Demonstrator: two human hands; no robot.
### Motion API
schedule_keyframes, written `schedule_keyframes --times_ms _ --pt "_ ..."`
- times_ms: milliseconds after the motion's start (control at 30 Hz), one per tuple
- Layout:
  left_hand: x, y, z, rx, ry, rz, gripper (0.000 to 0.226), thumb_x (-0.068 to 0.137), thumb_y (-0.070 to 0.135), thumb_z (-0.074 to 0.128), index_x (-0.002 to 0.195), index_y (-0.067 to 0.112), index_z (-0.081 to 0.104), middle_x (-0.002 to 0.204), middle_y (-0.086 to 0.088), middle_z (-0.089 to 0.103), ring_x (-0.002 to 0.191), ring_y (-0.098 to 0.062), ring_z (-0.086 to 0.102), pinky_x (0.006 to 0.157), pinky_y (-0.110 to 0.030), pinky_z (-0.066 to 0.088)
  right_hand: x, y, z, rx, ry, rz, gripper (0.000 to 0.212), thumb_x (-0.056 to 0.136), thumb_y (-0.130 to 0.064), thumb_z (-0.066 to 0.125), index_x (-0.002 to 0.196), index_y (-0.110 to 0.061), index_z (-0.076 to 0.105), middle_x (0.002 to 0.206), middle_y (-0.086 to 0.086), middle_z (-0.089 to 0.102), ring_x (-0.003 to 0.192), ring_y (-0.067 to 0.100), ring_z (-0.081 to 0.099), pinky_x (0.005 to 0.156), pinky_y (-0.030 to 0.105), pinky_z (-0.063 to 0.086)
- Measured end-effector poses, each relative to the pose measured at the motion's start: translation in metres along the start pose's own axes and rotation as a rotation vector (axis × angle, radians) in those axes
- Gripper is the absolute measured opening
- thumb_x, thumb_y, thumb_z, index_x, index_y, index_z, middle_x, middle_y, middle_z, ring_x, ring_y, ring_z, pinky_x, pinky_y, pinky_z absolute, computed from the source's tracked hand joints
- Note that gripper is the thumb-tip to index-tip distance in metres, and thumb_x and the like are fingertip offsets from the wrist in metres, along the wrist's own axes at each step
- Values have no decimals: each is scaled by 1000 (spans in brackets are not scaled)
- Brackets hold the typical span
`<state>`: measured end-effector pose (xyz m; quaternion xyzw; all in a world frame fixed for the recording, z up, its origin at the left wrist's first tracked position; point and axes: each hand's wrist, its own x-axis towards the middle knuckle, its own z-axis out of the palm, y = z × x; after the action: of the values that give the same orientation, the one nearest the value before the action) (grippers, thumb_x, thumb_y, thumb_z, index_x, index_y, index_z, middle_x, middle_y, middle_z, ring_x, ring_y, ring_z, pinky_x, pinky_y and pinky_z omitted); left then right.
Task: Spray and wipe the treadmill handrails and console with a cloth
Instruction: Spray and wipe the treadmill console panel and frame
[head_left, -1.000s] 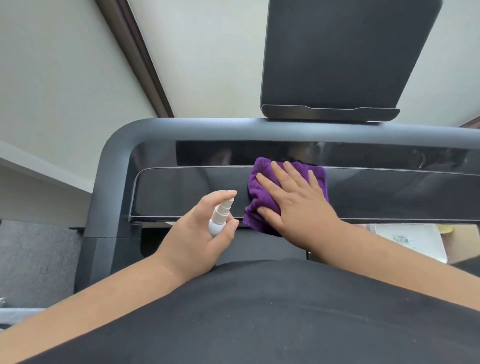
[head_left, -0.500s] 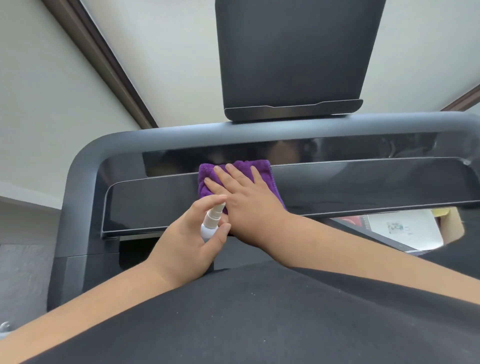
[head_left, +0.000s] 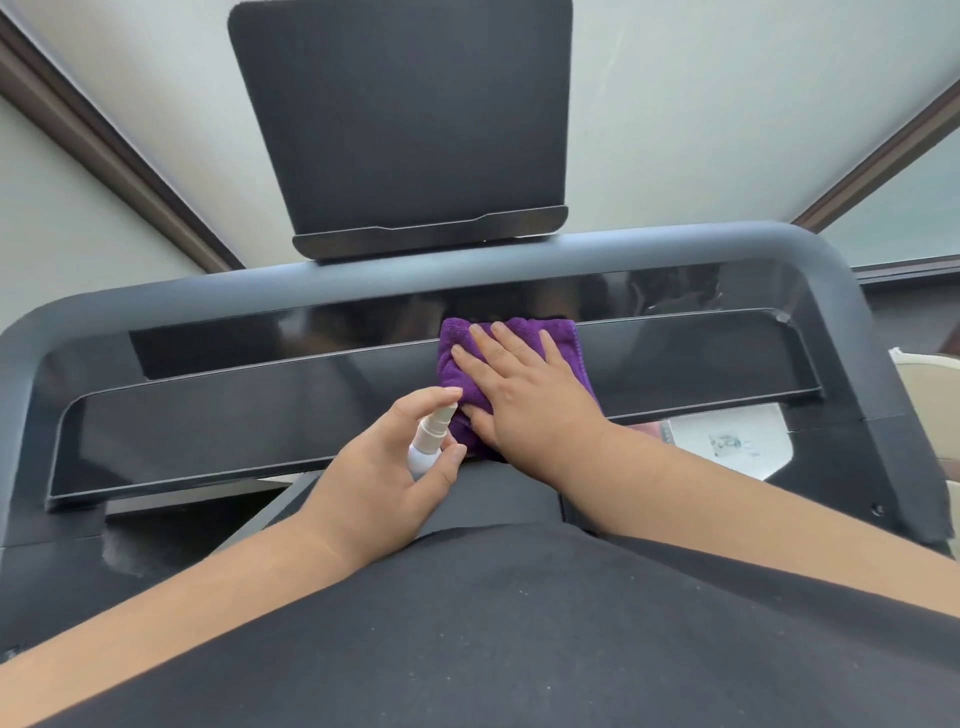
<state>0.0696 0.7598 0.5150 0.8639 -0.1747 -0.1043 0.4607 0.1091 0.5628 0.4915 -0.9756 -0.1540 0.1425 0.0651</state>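
Observation:
A folded purple cloth (head_left: 558, 338) lies on the glossy black console panel (head_left: 218, 421) of the treadmill. My right hand (head_left: 524, 395) presses flat on the cloth with straight fingers. My left hand (head_left: 384, 478) grips a small white spray bottle (head_left: 428, 441) just left of the cloth, index finger on its nozzle. The grey handrail bar (head_left: 675, 249) curves around the console's top and sides. A dark tablet holder (head_left: 405, 119) rises above the bar.
A white paper (head_left: 737, 441) lies below the console at the right. A beige object (head_left: 930, 384) sits beyond the right rail. Walls with brown trim stand behind. My dark shirt fills the lower view.
The view has swung right, so the console now sits centred. My right hand has slid the cloth slightly along the panel; my left hand keeps the bottle beside it.

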Motion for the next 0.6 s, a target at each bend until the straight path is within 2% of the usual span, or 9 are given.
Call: schedule_keyframes --times_ms 200,600 --pt "8 29 38 29 -8 -6 48 85 43 56 124 62 35 89 16 61 70 -5 58 72 -23 47 -28 60 -1 1 17 62 65 100 -56 30 157 -32 9 166 -5 2 152 16 -2 121 51 3" --pt "22 74 89 100 -16 -34 57 89 27 64 121 66 35 93 15 62 78 -12 60 75 -28 49 -83 166 -3 32 103 227 60 100 -50 35 155 -32 22 165 -6 14 152 16 8 121 50 8"
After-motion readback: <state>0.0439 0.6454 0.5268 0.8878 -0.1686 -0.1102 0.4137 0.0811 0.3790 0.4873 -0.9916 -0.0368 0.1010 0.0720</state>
